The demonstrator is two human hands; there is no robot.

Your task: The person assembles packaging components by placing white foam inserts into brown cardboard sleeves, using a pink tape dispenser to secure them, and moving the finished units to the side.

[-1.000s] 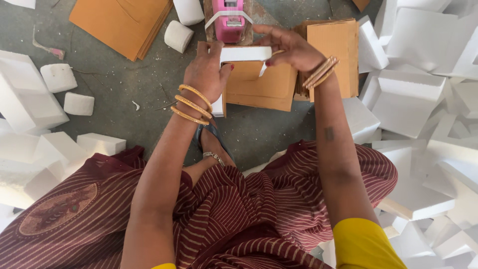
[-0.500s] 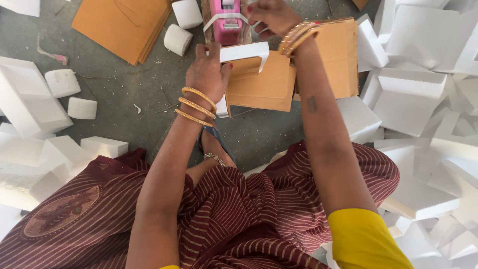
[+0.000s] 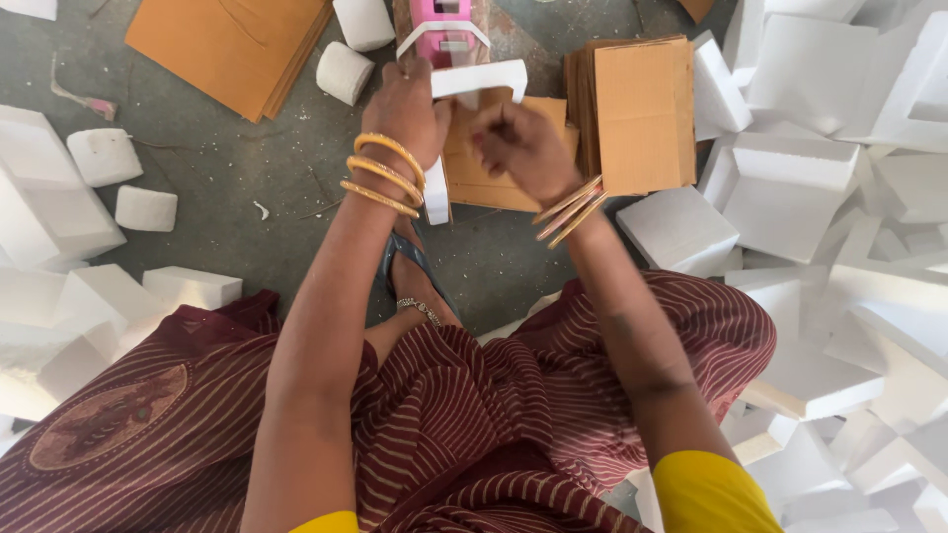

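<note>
My left hand [image 3: 410, 109] grips a white foam packing piece [image 3: 472, 84], an angular block with one arm running down past my wrist. My right hand [image 3: 523, 146] is curled just below the foam piece's top bar, fingers closed, over a flat brown cardboard sheet [image 3: 474, 178] on the floor; whether it holds anything I cannot tell. A pink device with a white handle [image 3: 446, 28] stands just beyond the foam piece. Gold bangles ring both wrists.
A stack of brown cardboard sheets [image 3: 642, 114] lies to the right, another cardboard pile [image 3: 232, 44] at the upper left. White foam blocks [image 3: 780, 168] crowd the right side and the left edge [image 3: 59, 207]. Small foam cylinders [image 3: 344, 71] lie on the grey floor.
My right hand has come back from near the pink device down to just under the foam piece. My left hand has kept its hold on the foam piece.
</note>
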